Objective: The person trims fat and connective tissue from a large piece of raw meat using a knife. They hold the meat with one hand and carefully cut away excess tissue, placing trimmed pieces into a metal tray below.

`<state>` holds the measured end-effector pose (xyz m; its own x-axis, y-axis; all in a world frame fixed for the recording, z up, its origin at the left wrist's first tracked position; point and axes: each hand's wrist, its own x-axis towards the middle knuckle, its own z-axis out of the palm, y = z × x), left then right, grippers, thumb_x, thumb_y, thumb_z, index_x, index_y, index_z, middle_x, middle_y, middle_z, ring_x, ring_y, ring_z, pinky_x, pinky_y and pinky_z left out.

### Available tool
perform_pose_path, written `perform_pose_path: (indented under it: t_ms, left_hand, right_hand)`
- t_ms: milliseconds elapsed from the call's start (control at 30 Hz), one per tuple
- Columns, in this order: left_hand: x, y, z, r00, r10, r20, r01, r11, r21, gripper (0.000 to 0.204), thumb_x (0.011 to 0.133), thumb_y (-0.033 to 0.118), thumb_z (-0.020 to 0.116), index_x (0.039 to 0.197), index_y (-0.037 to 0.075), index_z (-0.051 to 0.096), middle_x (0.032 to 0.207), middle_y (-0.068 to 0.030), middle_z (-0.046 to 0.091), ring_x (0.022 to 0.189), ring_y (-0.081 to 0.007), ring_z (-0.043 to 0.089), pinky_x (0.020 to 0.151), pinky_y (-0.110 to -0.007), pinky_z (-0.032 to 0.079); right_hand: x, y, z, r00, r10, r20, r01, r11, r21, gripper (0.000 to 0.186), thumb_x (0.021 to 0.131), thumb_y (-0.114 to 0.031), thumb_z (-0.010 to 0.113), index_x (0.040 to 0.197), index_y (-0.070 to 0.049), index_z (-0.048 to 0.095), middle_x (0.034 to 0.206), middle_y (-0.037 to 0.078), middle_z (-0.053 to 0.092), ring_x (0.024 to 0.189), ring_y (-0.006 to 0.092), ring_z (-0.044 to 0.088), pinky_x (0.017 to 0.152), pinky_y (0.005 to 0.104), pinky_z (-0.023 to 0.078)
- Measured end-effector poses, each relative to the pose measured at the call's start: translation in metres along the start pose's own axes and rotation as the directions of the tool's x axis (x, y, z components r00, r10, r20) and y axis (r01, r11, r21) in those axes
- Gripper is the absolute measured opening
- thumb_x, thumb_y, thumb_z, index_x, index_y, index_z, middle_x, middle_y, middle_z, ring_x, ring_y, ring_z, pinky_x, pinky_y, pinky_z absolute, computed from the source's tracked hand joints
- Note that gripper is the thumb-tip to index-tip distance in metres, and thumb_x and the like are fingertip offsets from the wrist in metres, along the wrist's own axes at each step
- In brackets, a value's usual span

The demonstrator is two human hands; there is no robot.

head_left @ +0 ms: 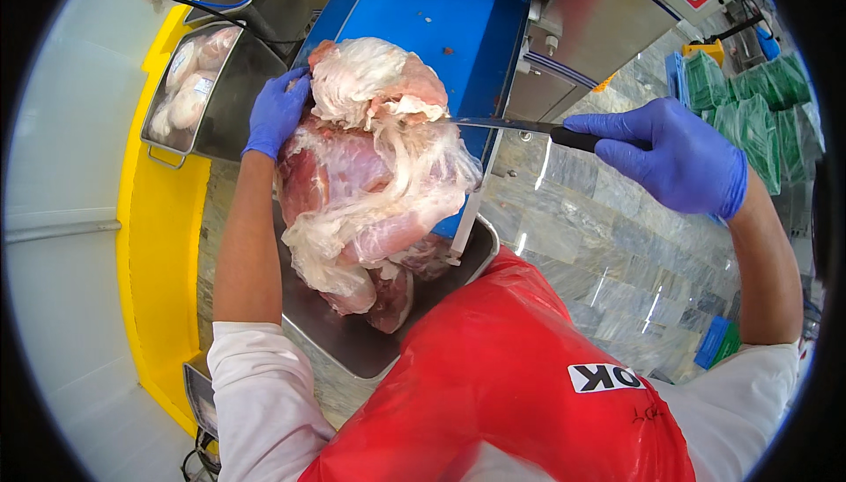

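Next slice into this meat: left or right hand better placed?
Probably the right hand: it grips the knife, which reaches the meat from the right. The left hand, with no tool visible, is against the meat's left side, better suited to steadying.

My blue worktop (397, 11) stretches away beyond my hands. On its near end, beside my left hand (280, 112) and to the left of my right hand (674, 156), lies a large mass of raw meat (357, 169), reaching past the edge toward me. A small dark scrap (448, 50) lies ahead of it.
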<state>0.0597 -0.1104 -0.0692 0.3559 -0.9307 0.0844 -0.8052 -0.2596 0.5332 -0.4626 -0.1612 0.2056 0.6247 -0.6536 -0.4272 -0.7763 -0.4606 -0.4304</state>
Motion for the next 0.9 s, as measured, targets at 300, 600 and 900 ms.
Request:
perform_pose_path:
  t_ms: [300, 600, 900]
  left_hand:
    - [-0.021, 0.056, -0.025, 0.995, -0.095, 0.021, 0.095, 0.995, 0.022, 0.050, 0.104, 0.043, 0.067, 0.140, 0.010, 0.076, 0.131, -0.0255, 0.074, 0.124, -0.0402, 0.071, 0.110, -0.045, 0.053]
    - [-0.034, 0.053, -0.017, 0.983, -0.163, -0.090, 0.169, 0.983, 0.066, 0.054, 0.100, 0.053, 0.065, 0.138, 0.016, 0.078, 0.131, -0.0261, 0.073, 0.122, -0.0453, 0.071, 0.107, -0.051, 0.055]
    - [-0.043, 0.041, -0.019, 0.945, -0.274, -0.177, 0.293, 0.952, 0.090, 0.054, 0.098, 0.056, 0.066, 0.136, 0.019, 0.080, 0.131, -0.0268, 0.074, 0.122, -0.0435, 0.072, 0.109, -0.052, 0.054]
  right_hand:
    - [0.008, -0.048, -0.002, 0.999, -0.004, 0.035, 0.009, 0.989, -0.149, 0.032, 0.103, -0.014, 0.070, 0.133, -0.009, 0.079, 0.074, 0.028, 0.066, 0.061, 0.0410, 0.066, 0.061, 0.0455, 0.053]
    - [0.015, -0.031, 0.038, 0.996, -0.077, -0.051, 0.070, 0.989, -0.133, 0.036, 0.103, -0.017, 0.071, 0.139, -0.014, 0.077, 0.073, 0.025, 0.067, 0.062, 0.0434, 0.068, 0.061, 0.0497, 0.055]
    - [0.010, 0.018, 0.177, 0.868, -0.148, -0.474, 0.137, 0.989, -0.057, 0.051, 0.102, -0.021, 0.075, 0.153, -0.023, 0.068, 0.072, 0.019, 0.067, 0.059, 0.0372, 0.068, 0.058, 0.0491, 0.056]
